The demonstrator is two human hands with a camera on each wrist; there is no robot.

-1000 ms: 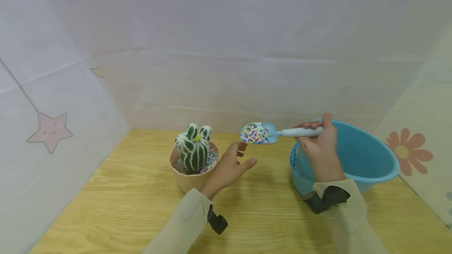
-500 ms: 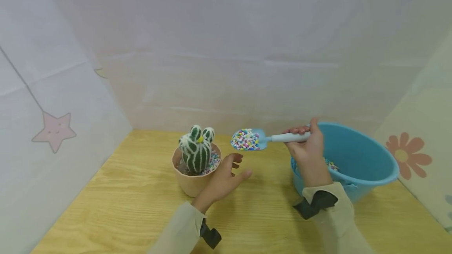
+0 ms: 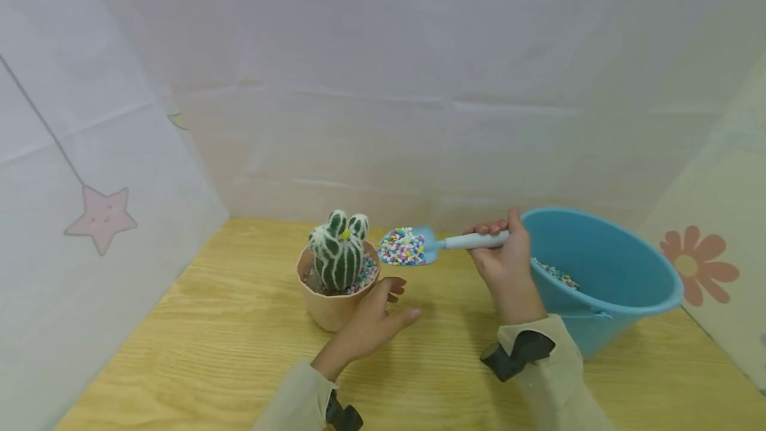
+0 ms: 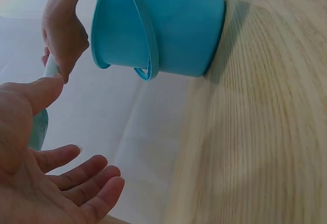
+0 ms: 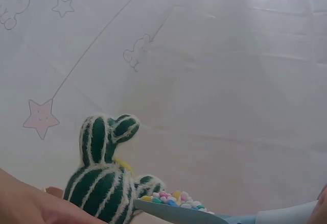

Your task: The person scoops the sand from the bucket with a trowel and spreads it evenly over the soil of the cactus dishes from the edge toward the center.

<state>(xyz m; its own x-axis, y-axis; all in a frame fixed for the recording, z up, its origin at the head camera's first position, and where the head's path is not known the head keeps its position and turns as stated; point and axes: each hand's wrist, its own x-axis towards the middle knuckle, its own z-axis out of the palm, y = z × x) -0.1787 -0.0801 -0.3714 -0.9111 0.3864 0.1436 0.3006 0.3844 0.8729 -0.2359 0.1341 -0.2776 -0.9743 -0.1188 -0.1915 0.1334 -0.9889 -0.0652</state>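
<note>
My right hand grips the white handle of a light blue trowel, thumb along the top. Its blade carries a heap of multicoloured pebbles and is held level, its tip at the right rim of a peach flowerpot in the head view. In the pot stands a green and white fuzzy cactus, with pebbles around part of its base. My left hand lies against the pot's right side, fingers spread and relaxed. In the left wrist view its palm and fingers show nothing held.
A blue bucket with some pebbles inside stands on the right of the wooden table. A pale printed sheet hangs behind the table and along both sides.
The right hand has carried the loaded trowel leftward and slightly down, from beside the bucket to the pot's rim. The left hand stays by the pot, a little lower in view.
</note>
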